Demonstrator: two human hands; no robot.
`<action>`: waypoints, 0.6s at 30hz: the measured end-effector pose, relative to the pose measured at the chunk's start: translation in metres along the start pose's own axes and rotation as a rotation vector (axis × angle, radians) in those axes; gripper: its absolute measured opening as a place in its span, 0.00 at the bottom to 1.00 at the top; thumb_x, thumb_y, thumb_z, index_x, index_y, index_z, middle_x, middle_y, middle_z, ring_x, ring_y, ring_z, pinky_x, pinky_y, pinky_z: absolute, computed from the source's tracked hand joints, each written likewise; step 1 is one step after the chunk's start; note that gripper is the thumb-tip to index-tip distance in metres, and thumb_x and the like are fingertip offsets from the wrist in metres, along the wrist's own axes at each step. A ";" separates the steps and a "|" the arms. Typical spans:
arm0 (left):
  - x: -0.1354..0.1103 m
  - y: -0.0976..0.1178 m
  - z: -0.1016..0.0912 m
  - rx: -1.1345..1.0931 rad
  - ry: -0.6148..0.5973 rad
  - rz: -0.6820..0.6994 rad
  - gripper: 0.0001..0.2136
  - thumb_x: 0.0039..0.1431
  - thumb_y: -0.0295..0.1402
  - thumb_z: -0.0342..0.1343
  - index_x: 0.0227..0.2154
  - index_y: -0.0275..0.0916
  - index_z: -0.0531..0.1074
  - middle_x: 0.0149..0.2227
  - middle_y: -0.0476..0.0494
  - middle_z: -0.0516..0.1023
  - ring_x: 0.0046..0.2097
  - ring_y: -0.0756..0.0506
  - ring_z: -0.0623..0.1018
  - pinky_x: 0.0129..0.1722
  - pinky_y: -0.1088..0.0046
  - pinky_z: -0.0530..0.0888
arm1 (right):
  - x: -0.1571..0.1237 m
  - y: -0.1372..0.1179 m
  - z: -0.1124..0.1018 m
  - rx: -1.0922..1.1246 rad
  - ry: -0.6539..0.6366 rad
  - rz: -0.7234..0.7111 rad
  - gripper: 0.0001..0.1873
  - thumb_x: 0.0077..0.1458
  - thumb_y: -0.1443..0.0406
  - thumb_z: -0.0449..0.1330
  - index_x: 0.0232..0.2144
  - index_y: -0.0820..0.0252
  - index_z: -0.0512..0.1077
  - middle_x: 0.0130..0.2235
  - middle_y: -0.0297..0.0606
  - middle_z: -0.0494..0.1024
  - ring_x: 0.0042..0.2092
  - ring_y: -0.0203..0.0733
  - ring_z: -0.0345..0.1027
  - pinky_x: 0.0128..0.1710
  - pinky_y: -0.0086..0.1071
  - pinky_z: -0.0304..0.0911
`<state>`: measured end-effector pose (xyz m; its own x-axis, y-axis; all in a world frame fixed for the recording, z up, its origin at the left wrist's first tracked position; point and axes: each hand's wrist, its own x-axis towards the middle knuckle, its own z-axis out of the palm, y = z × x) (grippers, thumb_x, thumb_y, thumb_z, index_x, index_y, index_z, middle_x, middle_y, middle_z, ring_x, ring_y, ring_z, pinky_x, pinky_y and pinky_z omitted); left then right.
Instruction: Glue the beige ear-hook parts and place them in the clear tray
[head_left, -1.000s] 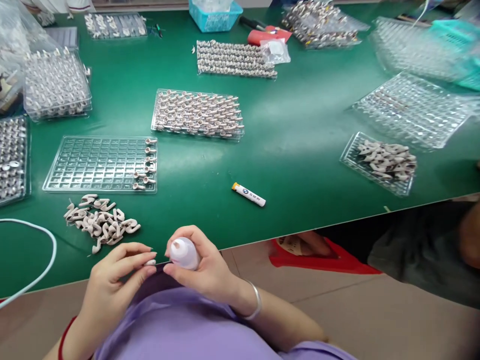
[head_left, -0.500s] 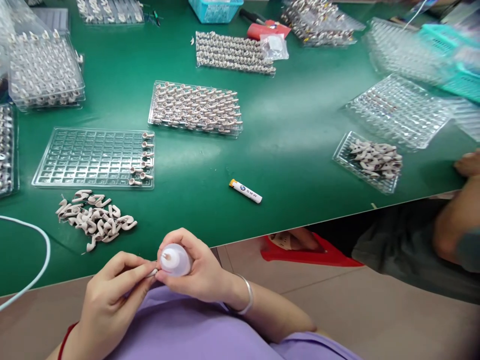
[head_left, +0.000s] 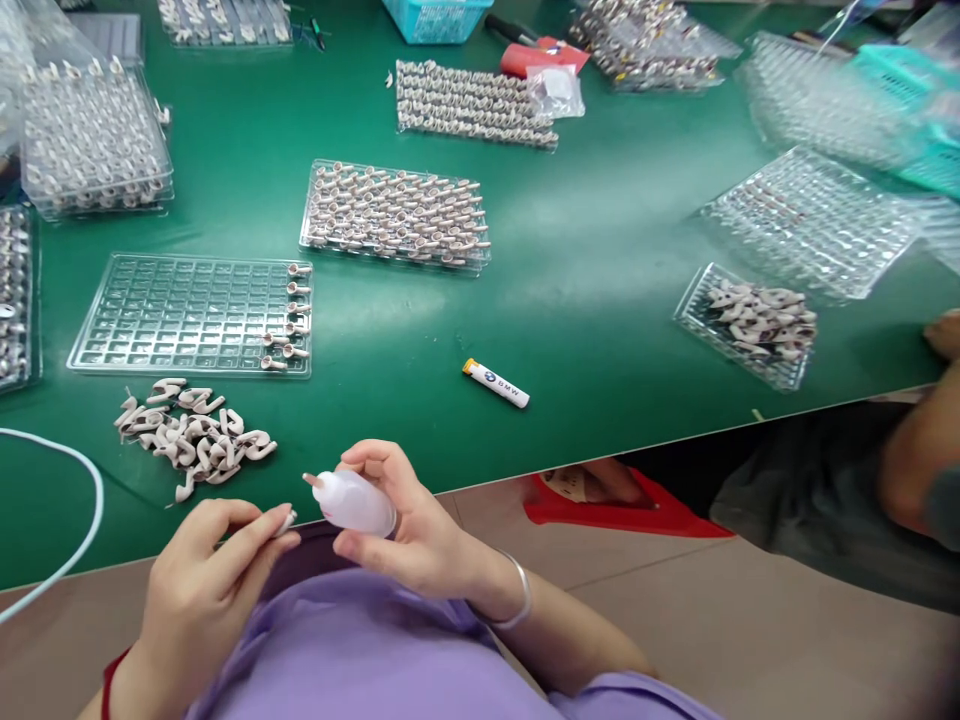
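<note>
My right hand (head_left: 405, 520) has its grip wrapped round a small translucent white squeeze bottle (head_left: 356, 500). It is held over the near edge of the green tabletop (head_left: 600, 250), with the tan nozzle pointing left. My left hand (head_left: 210, 570) pinches a small beige plastic piece (head_left: 286, 518) between thumb and fingertips, near the nozzle tip but apart from it. I judge this goes best with the piece turned so its end meets the nozzle squarely, both wrists braced close to my body, and only a light squeeze. The loose pile of beige curved pieces (head_left: 191, 435) and the clear plastic grid tray (head_left: 150, 315) lie just beyond.
</note>
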<state>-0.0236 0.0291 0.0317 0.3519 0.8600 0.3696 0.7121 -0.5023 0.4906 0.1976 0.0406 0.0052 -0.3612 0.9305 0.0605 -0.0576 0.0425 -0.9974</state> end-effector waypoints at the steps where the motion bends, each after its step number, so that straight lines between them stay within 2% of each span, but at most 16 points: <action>1: -0.002 -0.004 0.000 0.083 0.007 0.018 0.09 0.60 0.29 0.59 0.43 0.44 0.78 0.32 0.46 0.77 0.31 0.48 0.76 0.32 0.72 0.74 | -0.002 0.001 -0.002 -0.073 0.017 -0.026 0.26 0.55 0.62 0.65 0.52 0.51 0.57 0.42 0.36 0.72 0.36 0.36 0.69 0.34 0.29 0.68; 5: -0.008 -0.013 0.001 0.251 -0.020 0.060 0.09 0.59 0.28 0.60 0.43 0.40 0.77 0.31 0.45 0.76 0.31 0.46 0.75 0.35 0.69 0.71 | -0.010 0.009 -0.004 -0.379 0.146 -0.241 0.26 0.55 0.66 0.65 0.53 0.49 0.61 0.43 0.38 0.76 0.37 0.39 0.72 0.36 0.32 0.69; 8: -0.009 -0.015 0.003 0.244 -0.025 0.048 0.09 0.59 0.28 0.60 0.43 0.39 0.76 0.31 0.45 0.76 0.31 0.46 0.74 0.35 0.68 0.71 | -0.013 0.013 -0.004 -0.521 0.135 -0.384 0.28 0.54 0.66 0.65 0.55 0.50 0.62 0.41 0.40 0.79 0.36 0.43 0.72 0.35 0.36 0.69; 13: -0.009 -0.015 0.006 0.213 -0.020 0.026 0.08 0.59 0.29 0.61 0.42 0.39 0.76 0.32 0.46 0.75 0.31 0.47 0.74 0.35 0.69 0.71 | -0.013 0.013 -0.006 -0.581 0.106 -0.427 0.32 0.52 0.67 0.65 0.58 0.52 0.62 0.37 0.41 0.81 0.31 0.43 0.71 0.30 0.37 0.69; 18: -0.009 -0.016 0.008 0.209 -0.020 0.035 0.07 0.59 0.28 0.61 0.41 0.37 0.76 0.32 0.45 0.75 0.31 0.48 0.74 0.35 0.69 0.71 | -0.012 0.013 -0.007 -0.603 0.092 -0.436 0.29 0.53 0.66 0.64 0.57 0.53 0.63 0.36 0.39 0.81 0.29 0.41 0.68 0.30 0.35 0.68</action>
<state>-0.0333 0.0306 0.0142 0.3894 0.8448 0.3669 0.8087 -0.5043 0.3028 0.2073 0.0322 -0.0088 -0.3417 0.8092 0.4780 0.3523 0.5818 -0.7331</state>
